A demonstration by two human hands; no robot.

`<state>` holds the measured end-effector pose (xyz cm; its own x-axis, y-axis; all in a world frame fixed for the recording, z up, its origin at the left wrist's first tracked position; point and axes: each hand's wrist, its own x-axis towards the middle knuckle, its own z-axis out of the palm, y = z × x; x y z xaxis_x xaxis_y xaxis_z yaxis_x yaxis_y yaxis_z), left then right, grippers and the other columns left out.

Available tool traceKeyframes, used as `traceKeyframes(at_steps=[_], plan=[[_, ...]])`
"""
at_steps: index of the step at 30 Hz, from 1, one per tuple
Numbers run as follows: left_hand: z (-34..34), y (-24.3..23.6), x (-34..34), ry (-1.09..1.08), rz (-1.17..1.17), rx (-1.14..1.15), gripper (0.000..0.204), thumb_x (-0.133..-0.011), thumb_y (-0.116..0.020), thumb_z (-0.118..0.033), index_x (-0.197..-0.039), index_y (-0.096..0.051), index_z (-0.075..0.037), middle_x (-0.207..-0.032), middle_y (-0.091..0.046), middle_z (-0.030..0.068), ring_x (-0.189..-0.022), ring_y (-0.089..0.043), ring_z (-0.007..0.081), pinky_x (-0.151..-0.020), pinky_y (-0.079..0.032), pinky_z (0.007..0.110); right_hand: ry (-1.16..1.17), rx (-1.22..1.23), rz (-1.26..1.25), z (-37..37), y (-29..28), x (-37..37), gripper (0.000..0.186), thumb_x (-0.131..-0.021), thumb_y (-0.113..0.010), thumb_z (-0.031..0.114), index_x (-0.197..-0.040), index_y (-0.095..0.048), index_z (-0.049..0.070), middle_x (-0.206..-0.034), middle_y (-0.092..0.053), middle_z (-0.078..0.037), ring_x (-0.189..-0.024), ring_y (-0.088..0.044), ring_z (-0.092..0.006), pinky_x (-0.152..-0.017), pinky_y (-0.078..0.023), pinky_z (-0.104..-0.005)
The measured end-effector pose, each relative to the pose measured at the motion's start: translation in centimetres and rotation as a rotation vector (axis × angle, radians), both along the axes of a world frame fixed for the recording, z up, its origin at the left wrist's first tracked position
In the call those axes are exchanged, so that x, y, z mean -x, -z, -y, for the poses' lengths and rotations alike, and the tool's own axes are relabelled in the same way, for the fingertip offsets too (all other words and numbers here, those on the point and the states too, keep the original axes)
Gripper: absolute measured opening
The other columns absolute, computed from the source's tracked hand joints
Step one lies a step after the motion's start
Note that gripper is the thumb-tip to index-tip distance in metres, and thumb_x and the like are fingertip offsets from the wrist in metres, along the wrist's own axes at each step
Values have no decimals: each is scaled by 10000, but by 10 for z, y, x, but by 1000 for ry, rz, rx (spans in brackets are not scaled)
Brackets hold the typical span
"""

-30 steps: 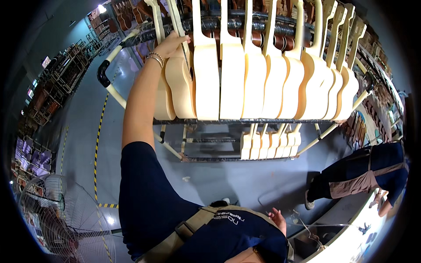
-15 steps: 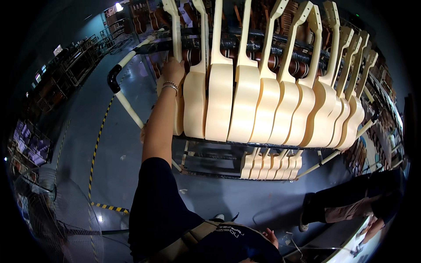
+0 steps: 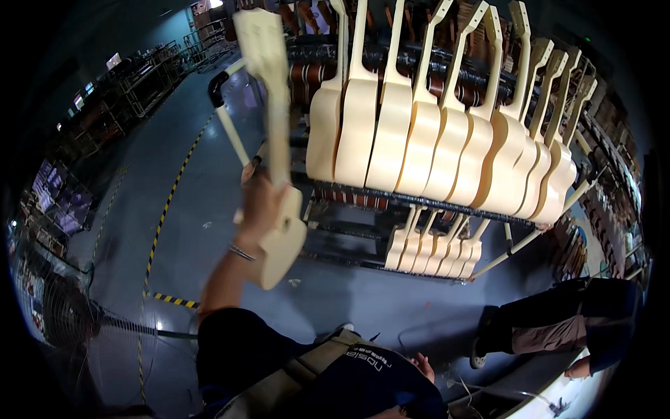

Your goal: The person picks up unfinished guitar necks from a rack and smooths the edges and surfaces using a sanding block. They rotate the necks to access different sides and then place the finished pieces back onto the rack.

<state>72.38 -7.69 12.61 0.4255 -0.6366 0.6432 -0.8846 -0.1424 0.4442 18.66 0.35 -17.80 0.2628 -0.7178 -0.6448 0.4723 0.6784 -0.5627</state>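
My left hand (image 3: 262, 206) grips an unfinished pale guitar (image 3: 279, 255) at the neck, holding it upright to the left of the rack, its body hanging low. Motion blurs the neck and hand. Several similar guitar bodies (image 3: 356, 133) with necks upward stand side by side on the padded upper bar (image 3: 426, 200) of the rack. A smaller row of pale instruments (image 3: 433, 251) stands on the lower tier. My right hand (image 3: 422, 366) is low beside my torso, fingers loosely curled and apart, with nothing visible in them.
A co-worker (image 3: 551, 328) bends over a white surface (image 3: 558, 391) at lower right. A wire fan (image 3: 84, 321) stands at lower left. Yellow-black floor tape (image 3: 174, 298) runs left of me. Stacked metal racks (image 3: 125, 91) line the far left; brown guitars (image 3: 307, 21) hang behind the rack.
My left hand has taken the leftmost guitar off the upper tier and brought it down and toward me, left of the other guitars. The rack's guitars appear shifted in the view.
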Motion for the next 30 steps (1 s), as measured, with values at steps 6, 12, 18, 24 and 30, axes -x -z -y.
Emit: traceKeyframes(at_steps=[6,12,18,24,30], plan=[[7,86,221,554,-276,34,353,-857,-587,-222,-1054,-491,56,-948,-558,255,-890,-542,411,-779,-422,450,42,419,14,-48,-52,23,349,-918,-525,342,-1034,-556,14,-676,-481,-14,-590,-488,-139,-509,-404,-241],[-13,79,386,1046,-1218,78,212,-946,-473,-118,-1080,-445,43,-1000,-565,105,-884,-547,150,-786,-445,281,641,274,-210,-133,-95,71,732,-893,-446,536,-1433,-200,108,-1427,-266,-194,-1300,-325,-309,-1053,-282,-424],[-77,71,510,1334,-1458,-202,285,-970,-426,-259,-1038,-483,11,-1000,-570,109,-888,-553,165,-793,-454,302,1180,424,-180,-215,-117,98,768,-901,-263,618,-1420,-192,57,-1407,-330,-142,-1265,-368,-262,-1038,-310,-385],[-117,83,562,1432,-1411,-440,302,-975,-408,-265,-1043,-473,22,-1008,-568,115,-892,-552,165,-801,-456,304,1415,343,-66,-254,-111,113,735,-912,-236,601,-1373,-280,30,-1326,-429,-121,-1186,-461,-240,-952,-422,-358],[-99,86,596,1535,-1417,-525,322,-984,-372,-236,-1161,-417,29,-1001,-562,134,-905,-544,176,-815,-452,312,1552,345,-118,-246,-105,119,763,-904,-208,619,-1376,-269,24,-1338,-417,-125,-1173,-472,-240,-945,-429,-359]])
